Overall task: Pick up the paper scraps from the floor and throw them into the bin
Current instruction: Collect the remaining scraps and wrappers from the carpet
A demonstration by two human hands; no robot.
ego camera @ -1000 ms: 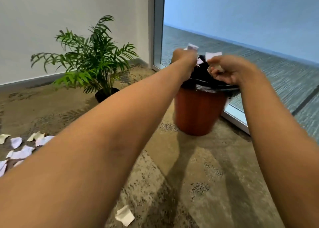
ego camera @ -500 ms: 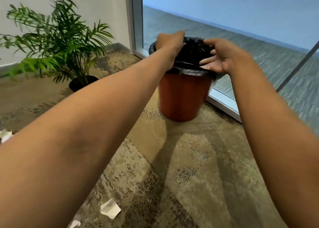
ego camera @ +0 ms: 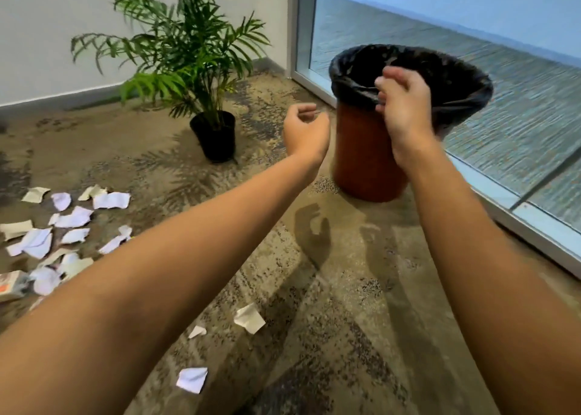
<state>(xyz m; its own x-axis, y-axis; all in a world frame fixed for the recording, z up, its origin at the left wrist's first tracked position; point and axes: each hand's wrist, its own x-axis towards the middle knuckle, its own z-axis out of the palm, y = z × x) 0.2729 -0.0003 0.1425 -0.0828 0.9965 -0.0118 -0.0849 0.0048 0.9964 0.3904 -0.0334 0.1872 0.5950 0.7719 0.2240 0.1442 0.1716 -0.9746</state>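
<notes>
An orange-red bin point(ego camera: 364, 150) with a black liner point(ego camera: 452, 78) stands on the carpet by the glass wall. My right hand point(ego camera: 404, 106) hangs in front of the bin's near rim, fingers loosely curled and empty. My left hand point(ego camera: 305, 130) is just left of the bin, below its rim, also empty with fingers curled apart. Several white and cream paper scraps point(ego camera: 63, 226) lie in a cluster on the floor at the left. Three more scraps lie nearer me: one point(ego camera: 250, 318), a small one point(ego camera: 197, 331) and one point(ego camera: 192, 379).
A potted palm point(ego camera: 188, 69) in a black pot point(ego camera: 215, 138) stands left of the bin, near the white wall. A glass wall with a metal frame point(ego camera: 518, 213) runs along the right. A printed carton piece point(ego camera: 12, 284) lies at the far left edge.
Both hands held paper over the bin a second ago, then let it go. They have since drawn back, the left one lowering to the bin's left side. The view swung left.
</notes>
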